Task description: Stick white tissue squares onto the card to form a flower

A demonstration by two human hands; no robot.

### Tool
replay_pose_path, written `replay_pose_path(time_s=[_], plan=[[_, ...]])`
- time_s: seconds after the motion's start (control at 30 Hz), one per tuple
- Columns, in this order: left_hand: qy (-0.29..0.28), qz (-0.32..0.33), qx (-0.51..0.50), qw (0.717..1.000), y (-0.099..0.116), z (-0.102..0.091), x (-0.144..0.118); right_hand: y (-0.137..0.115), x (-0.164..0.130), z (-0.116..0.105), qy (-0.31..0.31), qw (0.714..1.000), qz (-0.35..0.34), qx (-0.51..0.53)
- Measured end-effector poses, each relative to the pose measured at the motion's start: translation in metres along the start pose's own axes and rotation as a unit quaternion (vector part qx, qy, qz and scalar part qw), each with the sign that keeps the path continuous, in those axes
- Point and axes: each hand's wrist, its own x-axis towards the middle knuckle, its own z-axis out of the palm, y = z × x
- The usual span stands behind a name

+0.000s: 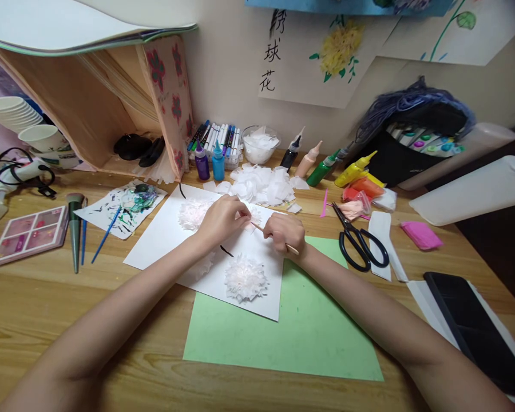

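Observation:
My left hand (222, 218) pinches a small piece of white tissue over the white paper sheet (163, 240). My right hand (284, 232) grips a thin wooden stick (292, 248), its tip pointing at the left fingers. A fluffy white tissue flower (245, 278) sits on the sheet near its front edge. Another tissue flower (191, 213) lies just left of my left hand. A curved black line (226, 250) is drawn between them. The sheet overlaps a green paper (300, 332).
Cut tissue squares (261, 184) are piled behind the sheet, with a bowl of tissue (260, 144), markers (217, 137) and paint bottles (321, 169). Black scissors (360, 243) lie right of my hand. Brushes (79, 229), a palette (30, 232) and a dark tablet (476, 326) flank the work.

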Motion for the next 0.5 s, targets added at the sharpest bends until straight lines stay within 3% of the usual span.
replay_pose_path(time_s=[0.2, 0.37, 0.5], plan=[[0.005, 0.002, 0.01, 1.0, -0.001, 0.001, 0.001, 0.002, 0.003, 0.003, -0.027, 0.998, 0.033, -0.035], [0.012, -0.01, 0.042, 0.999, -0.006, -0.015, 0.005, 0.004, 0.003, 0.005, -0.021, 0.997, 0.065, -0.03], [0.002, -0.056, 0.103, 0.993, -0.01, -0.033, 0.005, 0.003, 0.005, 0.007, 0.017, 0.987, 0.163, 0.003]])
